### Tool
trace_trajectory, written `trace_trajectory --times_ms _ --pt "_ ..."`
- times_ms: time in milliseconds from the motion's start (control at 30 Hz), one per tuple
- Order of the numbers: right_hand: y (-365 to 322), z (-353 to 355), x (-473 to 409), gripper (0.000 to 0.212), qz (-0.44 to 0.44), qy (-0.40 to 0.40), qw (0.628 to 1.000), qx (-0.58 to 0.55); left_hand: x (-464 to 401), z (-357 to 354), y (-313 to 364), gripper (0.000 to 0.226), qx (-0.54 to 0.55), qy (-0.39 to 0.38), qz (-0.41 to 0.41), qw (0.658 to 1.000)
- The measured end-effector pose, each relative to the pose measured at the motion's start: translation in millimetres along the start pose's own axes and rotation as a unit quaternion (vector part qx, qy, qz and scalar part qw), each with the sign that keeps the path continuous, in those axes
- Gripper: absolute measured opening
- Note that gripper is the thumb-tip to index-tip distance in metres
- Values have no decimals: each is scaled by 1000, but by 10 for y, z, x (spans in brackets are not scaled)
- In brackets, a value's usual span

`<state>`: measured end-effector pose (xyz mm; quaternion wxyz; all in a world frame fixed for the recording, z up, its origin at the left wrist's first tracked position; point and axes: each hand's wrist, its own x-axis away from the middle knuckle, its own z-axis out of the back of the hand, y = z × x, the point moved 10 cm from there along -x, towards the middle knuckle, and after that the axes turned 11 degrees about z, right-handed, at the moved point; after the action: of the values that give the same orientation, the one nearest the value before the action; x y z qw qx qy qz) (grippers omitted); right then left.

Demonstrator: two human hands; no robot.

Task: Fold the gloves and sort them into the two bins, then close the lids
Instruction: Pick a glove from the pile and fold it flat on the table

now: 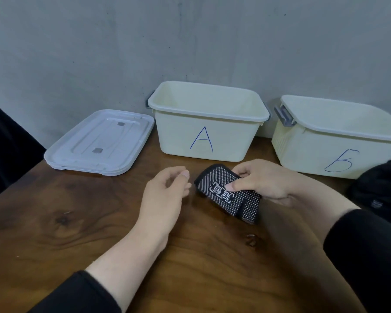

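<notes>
R hand point(261, 180) is gripping a folded glove point(228, 195), black w/ white dots and a white logo patch; thumb is pressing on the patch, fingers are curling round the far edge. The glove is lying tilted, its lower end reaching toward the person, just above or on the tabletop point(81, 222) — can't tell if it is touching. L hand point(167, 188) is hovering just left of the glove, apart from it, fingers loosely curled and holding nothing, palm facing right.

Beyond the hands, bin A point(207, 120) is standing open, cream plastic w/ a blue "A" on the front wall, directly past the gap betw. the two hands. Bin B point(321, 141) is sitting beyond and right of the R hand, also open, blue letter on its front, a grey latch point(284, 117) hanging at its left end. Can't see inside either bin from this angle. Beyond and left of the L hand, stacked lids point(99, 143) are lying flat on the tabletop, pale grey-white, just beside bin A's left wall; more than one edge is showing, count unclear.

A dark fabric heap point(379, 188) is lying right of the R hand, in front of bin B's right part. Both forearms are wearing black sleeves point(366, 245). Another dark shape point(7, 145) is sitting far left of the L hand.
</notes>
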<state>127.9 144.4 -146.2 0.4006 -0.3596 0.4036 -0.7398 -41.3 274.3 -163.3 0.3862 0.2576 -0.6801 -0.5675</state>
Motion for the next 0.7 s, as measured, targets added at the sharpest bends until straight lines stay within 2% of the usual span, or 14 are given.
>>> trace_trajectory --times_ms 100,233,367,467,567,700 --pt "-23 -43 63 24 10 62 989 -136 72 -201 -168 21 106 -94 98 985" --pt "-109 -240 88 30 25 60 983 -174 147 -341 -126 32 147 -189 125 963" --pt "-172 -419 92 42 26 31 974 -221 122 -293 -104 31 176 -202 135 954" --pt "-250 -525 130 37 23 -16 969 -244 101 -272 -79 31 183 -209 134 951" --pt "-285 -584 169 37 20 -51 964 -260 69 -254 -64 31 159 -214 124 956" --pt "-262 -584 164 43 2 -47 953 -299 38 -226 -32 31 114 -216 109 963"
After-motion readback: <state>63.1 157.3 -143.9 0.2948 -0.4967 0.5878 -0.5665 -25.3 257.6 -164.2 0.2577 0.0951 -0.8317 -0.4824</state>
